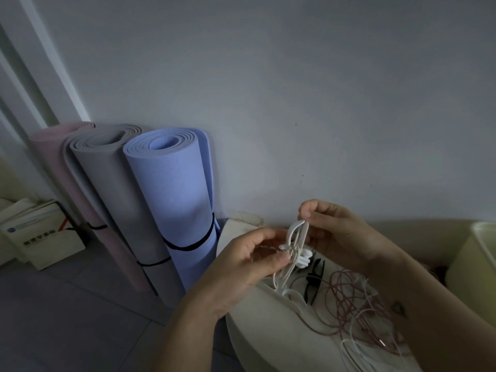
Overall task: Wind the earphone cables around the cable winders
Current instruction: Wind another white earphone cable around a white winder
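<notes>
Above the left end of a cream table [257,331] I hold a white cable winder [295,245] upright. My left hand [252,261] grips its middle, thumb pressing white cable strands against it. My right hand [332,232] pinches a loop of white earphone cable [303,226] at the winder's top. White earbuds [306,257] hang beside the winder. On the table lie a second white winder [291,294], a black winder [314,283], a pink earphone cable [349,294] in a loose tangle and more white cable [359,347].
Three rolled mats, blue [171,200], grey [118,189] and pink [53,167], lean against the wall at the left. Cardboard boxes [40,237] stand on the tiled floor at far left. A pale yellow bin [475,264] sits at the table's right.
</notes>
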The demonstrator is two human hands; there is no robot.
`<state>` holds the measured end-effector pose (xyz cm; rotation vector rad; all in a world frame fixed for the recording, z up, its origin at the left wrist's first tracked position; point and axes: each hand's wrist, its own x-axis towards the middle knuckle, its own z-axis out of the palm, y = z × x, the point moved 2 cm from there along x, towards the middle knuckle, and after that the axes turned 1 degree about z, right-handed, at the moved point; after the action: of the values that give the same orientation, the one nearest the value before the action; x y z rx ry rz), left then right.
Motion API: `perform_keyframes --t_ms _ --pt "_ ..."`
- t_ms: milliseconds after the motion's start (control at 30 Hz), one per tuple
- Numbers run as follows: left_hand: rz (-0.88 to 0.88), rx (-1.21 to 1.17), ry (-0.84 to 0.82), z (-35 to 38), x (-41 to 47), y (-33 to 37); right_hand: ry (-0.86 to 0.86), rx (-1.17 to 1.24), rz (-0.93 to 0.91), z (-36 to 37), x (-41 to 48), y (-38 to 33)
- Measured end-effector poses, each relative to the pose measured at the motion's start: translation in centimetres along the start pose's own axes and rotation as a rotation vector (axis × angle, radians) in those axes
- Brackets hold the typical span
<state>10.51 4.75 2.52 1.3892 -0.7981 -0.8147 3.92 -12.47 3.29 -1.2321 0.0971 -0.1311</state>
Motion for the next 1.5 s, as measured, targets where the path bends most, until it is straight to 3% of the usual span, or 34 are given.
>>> perform_keyframes --t_ms 133,233,333,433,767,900,1000,1067,1267,1500 --pt "0.042 -0.193 0.016 0.2 0.1 0.1 -0.094 0.107 0.092 1.9 0.7 2.7" --pt "0.091 -0.434 0.164 -0.3 0.5 0.3 0.086 0.083 0.114 3.6 1.1 3.9" --pt "0.118 -0.608 0.389 -1.5 0.8 0.0 0.162 -0.474 0.039 4.7 0.8 3.5" --pt "0.084 -0.595 0.552 -2.9 0.9 -0.7 0.123 -0.949 -0.079 5.5 0.5 2.8" --pt "-0.022 -0.555 0.655 -3.4 1.0 -1.8 0.059 -1.354 -0.232 5.5 -0.4 0.8" --pt "-0.040 -0.240 0.702 -3.4 0.9 -1.8 0.047 -1.389 -0.302 5.8 -0.8 -0.1" --pt "-0.068 0.077 0.626 -2.4 0.8 -1.4 0.116 -1.360 -0.423 5.8 -0.9 -0.7" --pt "-0.080 0.158 0.523 -1.8 0.6 -1.1 0.224 -1.329 -0.477 5.2 -0.8 -1.1" --pt "-0.092 0.137 0.200 -1.1 0.2 -0.9 0.463 -1.145 -0.481 2.8 -1.1 -2.3" --pt "0.016 -0.148 0.108 -0.4 0.4 -0.2 0.392 -0.772 -0.192 2.2 0.0 0.0"
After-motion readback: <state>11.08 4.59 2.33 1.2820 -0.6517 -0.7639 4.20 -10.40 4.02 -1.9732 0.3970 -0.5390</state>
